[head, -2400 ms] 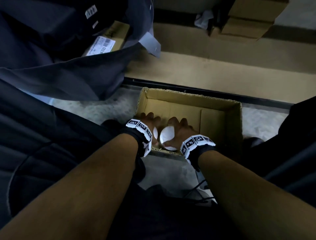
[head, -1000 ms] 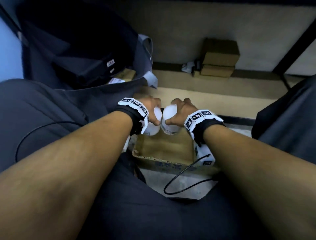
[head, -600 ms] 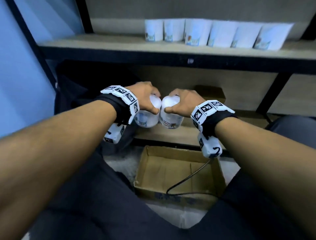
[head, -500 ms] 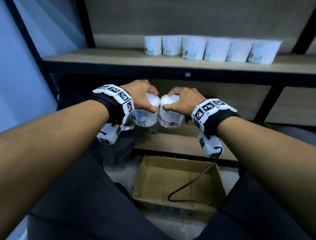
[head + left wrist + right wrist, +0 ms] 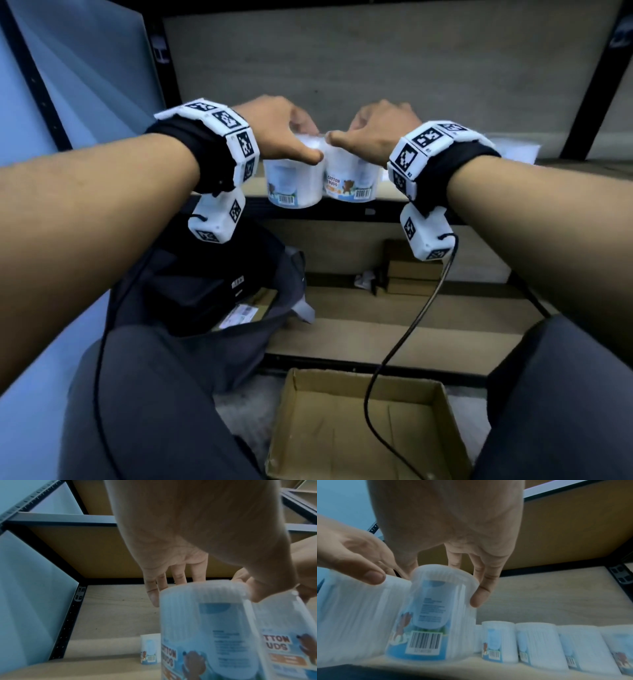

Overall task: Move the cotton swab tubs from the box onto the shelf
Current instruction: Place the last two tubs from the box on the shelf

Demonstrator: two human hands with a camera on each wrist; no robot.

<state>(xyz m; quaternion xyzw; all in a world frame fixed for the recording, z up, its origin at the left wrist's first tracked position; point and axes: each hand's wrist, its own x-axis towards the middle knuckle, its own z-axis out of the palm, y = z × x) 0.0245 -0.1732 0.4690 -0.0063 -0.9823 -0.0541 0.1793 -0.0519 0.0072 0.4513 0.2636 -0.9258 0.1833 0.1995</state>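
dark bag (image 5: pixel 205 291) open on lower board, left of my knees | labelled parcel (image 5: pixel 239 313) inside it | flat brown cartons (image 5: pixel 414 277) stacked at back of lower level | black cable (image 5: pixel 404 342) hanging | blue wall (image 5: pixel 85 85) left

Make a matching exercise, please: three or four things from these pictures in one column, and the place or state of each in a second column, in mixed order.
Things:
1. left hand
2. cardboard box
3. row of tubs
4. dark bag

Places or states:
A. standing at the back of the shelf
B. on the floor, nothing inside
C. holding a tub from above
D. open, under the shelf

Pairs: 1-C, 2-B, 3-A, 4-D
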